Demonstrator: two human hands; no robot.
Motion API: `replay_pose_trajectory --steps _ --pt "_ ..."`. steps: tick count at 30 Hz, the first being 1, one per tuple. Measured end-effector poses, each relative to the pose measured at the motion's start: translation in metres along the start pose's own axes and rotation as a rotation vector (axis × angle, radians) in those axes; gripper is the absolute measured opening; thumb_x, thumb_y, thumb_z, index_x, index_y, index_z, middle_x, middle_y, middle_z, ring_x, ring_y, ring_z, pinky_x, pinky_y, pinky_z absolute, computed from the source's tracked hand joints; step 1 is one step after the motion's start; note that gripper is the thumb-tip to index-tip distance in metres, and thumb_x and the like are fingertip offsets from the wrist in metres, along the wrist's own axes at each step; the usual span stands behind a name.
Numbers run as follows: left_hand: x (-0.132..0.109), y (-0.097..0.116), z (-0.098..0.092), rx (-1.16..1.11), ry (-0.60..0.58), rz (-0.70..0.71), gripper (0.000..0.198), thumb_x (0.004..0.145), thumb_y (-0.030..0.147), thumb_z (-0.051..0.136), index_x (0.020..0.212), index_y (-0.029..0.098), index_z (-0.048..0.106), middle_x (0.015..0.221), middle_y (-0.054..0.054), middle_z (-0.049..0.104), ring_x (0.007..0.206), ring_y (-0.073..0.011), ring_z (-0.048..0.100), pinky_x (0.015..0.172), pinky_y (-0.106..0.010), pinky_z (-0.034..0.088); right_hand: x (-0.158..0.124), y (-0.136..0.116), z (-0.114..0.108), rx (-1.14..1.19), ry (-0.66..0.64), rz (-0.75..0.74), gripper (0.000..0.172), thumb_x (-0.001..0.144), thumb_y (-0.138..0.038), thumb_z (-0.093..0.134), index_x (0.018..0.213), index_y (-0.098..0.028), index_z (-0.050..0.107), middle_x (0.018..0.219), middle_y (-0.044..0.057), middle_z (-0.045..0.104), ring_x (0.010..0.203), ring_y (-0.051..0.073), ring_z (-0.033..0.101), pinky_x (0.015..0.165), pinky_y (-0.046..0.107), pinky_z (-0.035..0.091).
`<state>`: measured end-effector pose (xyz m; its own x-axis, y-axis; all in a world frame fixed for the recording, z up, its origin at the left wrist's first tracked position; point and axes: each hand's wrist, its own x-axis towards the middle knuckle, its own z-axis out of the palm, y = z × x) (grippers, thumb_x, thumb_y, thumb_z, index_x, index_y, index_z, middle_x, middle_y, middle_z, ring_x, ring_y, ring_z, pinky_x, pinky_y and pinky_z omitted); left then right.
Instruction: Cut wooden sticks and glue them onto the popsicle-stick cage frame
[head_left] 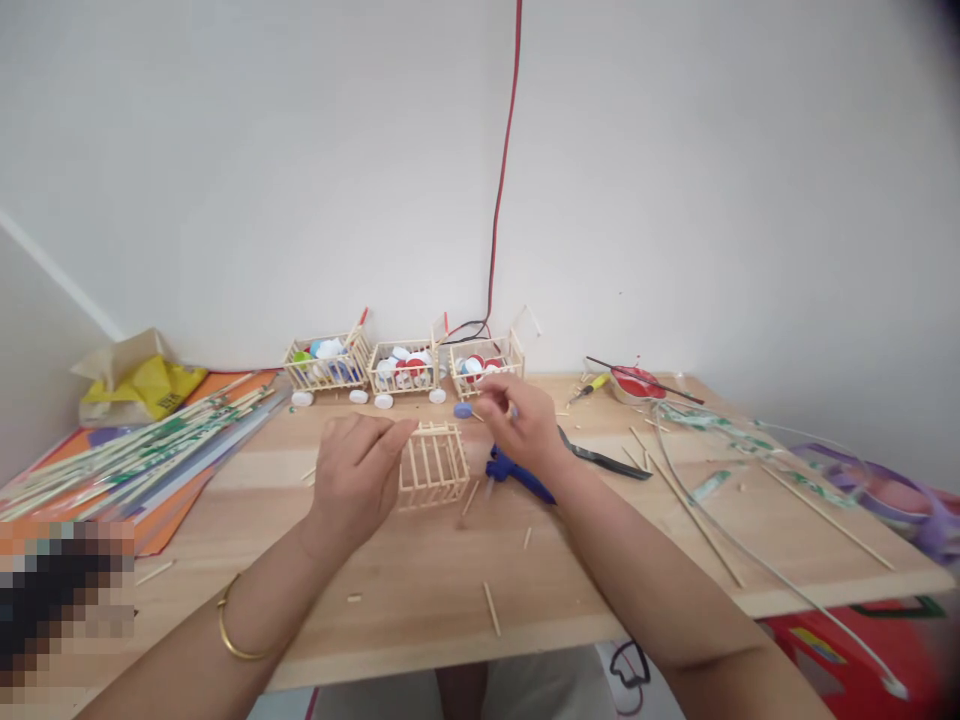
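Note:
My left hand [356, 465] is closed on the near-left edge of a small cage-like basket [433, 465] built of thin wooden sticks. To the right of that basket, my right hand [523, 420] is raised with thumb and fingers pinched together. Whatever lies between those fingertips is too small or hidden to make out. Under the right wrist is a blue glue gun [525, 478], partly covered by the forearm. A blue bottle cap [463, 410] shows just left of the right hand.
Three stick carts filled with bottle caps, a left one [326, 362], a middle one [405, 368] and a right one [487, 365], line the wall. Bundled sticks [150, 440] lie left. A black-bladed tool [607, 460], a red-topped bowl [637, 382] and a white cord [739, 545] are right.

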<state>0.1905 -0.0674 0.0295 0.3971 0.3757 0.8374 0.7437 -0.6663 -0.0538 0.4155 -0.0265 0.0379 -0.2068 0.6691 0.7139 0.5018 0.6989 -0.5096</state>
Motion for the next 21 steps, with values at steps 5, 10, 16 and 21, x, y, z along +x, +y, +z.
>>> replay_pose_trajectory --steps 5,10,16,21 --pt "0.0 -0.003 0.0 0.006 -0.057 0.019 0.024 0.086 0.013 0.054 0.108 0.021 0.061 0.081 -0.007 0.069 0.072 -0.0203 0.054 0.067 -0.035 0.034 -0.005 -0.021 0.008 -0.038 -0.289 -0.269 0.017 0.095 -0.029 0.044 0.1 -0.02 0.058 0.086 0.007 0.066 0.077 0.017 0.06 0.071 0.028 0.045" --pt "0.006 -0.008 -0.007 0.004 -0.001 -0.075 0.011 0.086 0.02 0.059 0.095 0.019 0.065 0.082 -0.006 0.07 0.076 -0.0203 0.057 0.072 -0.035 0.039 0.002 -0.019 0.0 -0.05 -0.263 -0.19 0.018 0.096 -0.025 0.043 0.09 -0.018 0.059 0.084 0.006 0.067 0.079 0.016 0.06 0.072 0.026 0.043" --pt "0.014 -0.019 -0.012 -0.258 -0.11 -0.188 0.013 0.089 0.022 0.055 0.093 0.019 0.067 0.083 -0.005 0.068 0.079 -0.0187 0.059 0.073 -0.031 0.044 0.008 -0.007 -0.017 0.043 -0.52 -0.044 0.015 0.092 -0.024 0.048 0.084 -0.02 0.059 0.072 -0.001 0.061 0.065 0.012 0.054 0.062 0.023 0.039" --pt "0.017 -0.033 -0.018 -0.419 -0.358 -0.187 0.015 0.089 0.027 0.055 0.089 0.021 0.069 0.08 -0.003 0.069 0.076 -0.0163 0.06 0.069 -0.027 0.044 0.007 -0.003 -0.014 -0.009 -0.608 -0.033 0.011 0.089 -0.022 0.054 0.08 -0.018 0.06 0.071 -0.001 0.06 0.064 0.012 0.051 0.061 0.022 0.037"
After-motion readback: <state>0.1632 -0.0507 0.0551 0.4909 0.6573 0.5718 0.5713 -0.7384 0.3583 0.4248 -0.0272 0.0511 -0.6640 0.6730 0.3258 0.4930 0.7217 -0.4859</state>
